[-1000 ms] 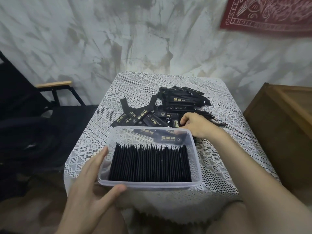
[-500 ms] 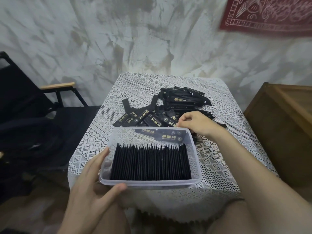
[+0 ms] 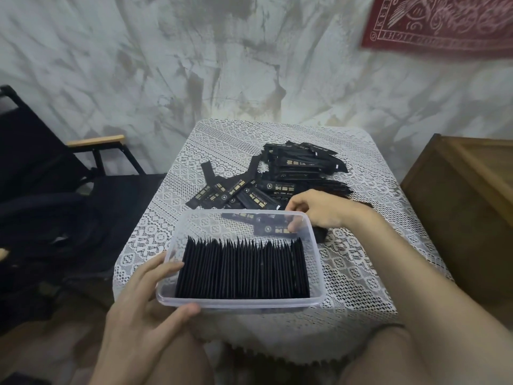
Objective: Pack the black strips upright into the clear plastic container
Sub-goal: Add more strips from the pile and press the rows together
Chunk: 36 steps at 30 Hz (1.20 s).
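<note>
A clear plastic container sits at the table's near edge, holding a tight row of black strips standing upright. My left hand grips its near-left corner, thumb on the front rim and fingers along the left wall. Behind it lies a loose pile of black strips with gold print. My right hand is at the container's far-right corner, its fingertips pinching a flat black strip seen through the far wall.
A white lace cloth covers the small table. A black folding chair stands on the left and a brown wooden crate on the right. A red cloth hangs on the wall. My knees are under the table's front edge.
My right hand has drawn back from the pile to the container's far-right corner and closed its fingers on a strip. My left hand keeps its hold on the container.
</note>
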### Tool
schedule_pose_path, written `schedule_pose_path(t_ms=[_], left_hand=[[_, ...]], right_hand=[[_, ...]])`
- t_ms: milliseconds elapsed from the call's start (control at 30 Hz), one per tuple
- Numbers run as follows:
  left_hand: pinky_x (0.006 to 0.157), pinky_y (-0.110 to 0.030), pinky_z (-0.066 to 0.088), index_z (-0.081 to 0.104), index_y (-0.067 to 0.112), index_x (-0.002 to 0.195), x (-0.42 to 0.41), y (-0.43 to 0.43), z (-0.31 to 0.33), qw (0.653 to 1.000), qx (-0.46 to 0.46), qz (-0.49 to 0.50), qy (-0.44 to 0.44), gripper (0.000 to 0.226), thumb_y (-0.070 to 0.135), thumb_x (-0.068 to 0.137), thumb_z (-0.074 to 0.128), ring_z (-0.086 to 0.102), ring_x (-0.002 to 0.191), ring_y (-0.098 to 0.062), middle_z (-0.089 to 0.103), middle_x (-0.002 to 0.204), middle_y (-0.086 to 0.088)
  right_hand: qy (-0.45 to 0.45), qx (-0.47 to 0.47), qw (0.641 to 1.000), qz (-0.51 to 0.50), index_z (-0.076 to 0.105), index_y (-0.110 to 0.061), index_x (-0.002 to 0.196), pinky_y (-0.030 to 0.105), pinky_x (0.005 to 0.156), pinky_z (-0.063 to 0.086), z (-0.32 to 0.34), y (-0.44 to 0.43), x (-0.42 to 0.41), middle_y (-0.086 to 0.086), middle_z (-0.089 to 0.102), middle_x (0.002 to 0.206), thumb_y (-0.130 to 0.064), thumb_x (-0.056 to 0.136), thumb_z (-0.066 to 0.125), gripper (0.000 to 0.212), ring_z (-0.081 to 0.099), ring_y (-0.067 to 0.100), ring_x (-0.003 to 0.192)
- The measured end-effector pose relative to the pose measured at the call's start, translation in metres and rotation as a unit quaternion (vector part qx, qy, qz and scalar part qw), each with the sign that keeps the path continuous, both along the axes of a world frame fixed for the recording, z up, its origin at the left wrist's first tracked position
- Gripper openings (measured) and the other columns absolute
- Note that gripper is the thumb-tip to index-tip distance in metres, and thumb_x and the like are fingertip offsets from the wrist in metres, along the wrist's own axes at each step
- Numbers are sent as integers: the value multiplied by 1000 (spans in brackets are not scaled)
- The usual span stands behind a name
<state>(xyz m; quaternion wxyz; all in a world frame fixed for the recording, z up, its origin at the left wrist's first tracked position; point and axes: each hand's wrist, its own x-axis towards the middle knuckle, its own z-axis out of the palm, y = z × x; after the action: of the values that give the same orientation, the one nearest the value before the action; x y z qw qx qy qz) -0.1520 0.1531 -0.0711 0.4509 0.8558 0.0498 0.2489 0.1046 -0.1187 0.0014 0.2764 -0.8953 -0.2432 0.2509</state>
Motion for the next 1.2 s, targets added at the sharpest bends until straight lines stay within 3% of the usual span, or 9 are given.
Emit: schedule_pose_path(t_ms=[233,367,533,667,733,833,1033,1100,1200], left_hand=[[94,-41,52,63,58,118,0,-1,-2,1000,0,7,2,61,70,59,74,47,134,5,53,138,29],[99,-56,51,63,54,118,0,-2,-2,1000,2,13,0,64,76,59,74,48,132,4,54,137,27],[94,-38,46,57,62,115,5,-12,2,998,54,24,-4,55,72,62,69,44,127,16,50,135,32],[96,-22,42,55,62,114,9,-20,2,997,72,19,5,52,77,66,68,45,126,14,48,134,29],[96,-20,42,55,58,116,9,-21,2,997,79,17,6,55,80,67,69,44,125,16,48,133,28],[94,-26,48,50,51,130,9,-21,2,997,74,10,-4,70,78,68,69,48,121,12,46,133,32],[104,-44,51,27,50,156,3,-13,1,998,52,-26,21,99,85,71,64,50,131,-1,44,145,26],[105,-44,50,29,46,157,2,-10,1,997,58,-37,23,96,84,76,63,50,131,-2,45,143,26],[105,-32,46,31,45,156,3,-8,3,997,65,-43,19,92,82,78,61,49,130,3,43,142,29]], right_hand=[[-20,-23,1000,7,75,-14,82,17,48,34,0,-13,-5,-6,59,64,-22,84,80,10,44,3,51],[-21,32,998,-51,71,-15,85,21,56,40,1,-28,-6,-4,65,73,-27,87,79,14,51,8,60],[-65,111,978,-165,69,-12,101,37,82,56,25,-43,-15,10,74,92,-10,91,72,10,67,22,75],[-75,256,945,-187,69,-13,112,20,64,54,76,-22,-58,5,74,87,-10,94,70,19,66,10,64],[-75,233,963,-112,70,-21,106,24,68,54,84,13,-90,-4,72,81,-15,92,71,15,66,7,66],[-137,90,986,-38,70,-28,109,31,75,54,63,66,-119,-8,73,88,-29,89,68,20,70,15,84],[-153,-36,987,-33,54,-24,116,43,88,49,23,115,-134,7,68,106,-39,90,57,30,59,36,106],[-140,-34,989,-28,52,-24,115,41,86,48,18,122,-135,5,68,107,-45,91,61,33,63,33,103],[-79,9,996,-36,52,-27,109,38,80,55,17,118,-135,-2,71,91,-54,91,65,35,74,21,71]])
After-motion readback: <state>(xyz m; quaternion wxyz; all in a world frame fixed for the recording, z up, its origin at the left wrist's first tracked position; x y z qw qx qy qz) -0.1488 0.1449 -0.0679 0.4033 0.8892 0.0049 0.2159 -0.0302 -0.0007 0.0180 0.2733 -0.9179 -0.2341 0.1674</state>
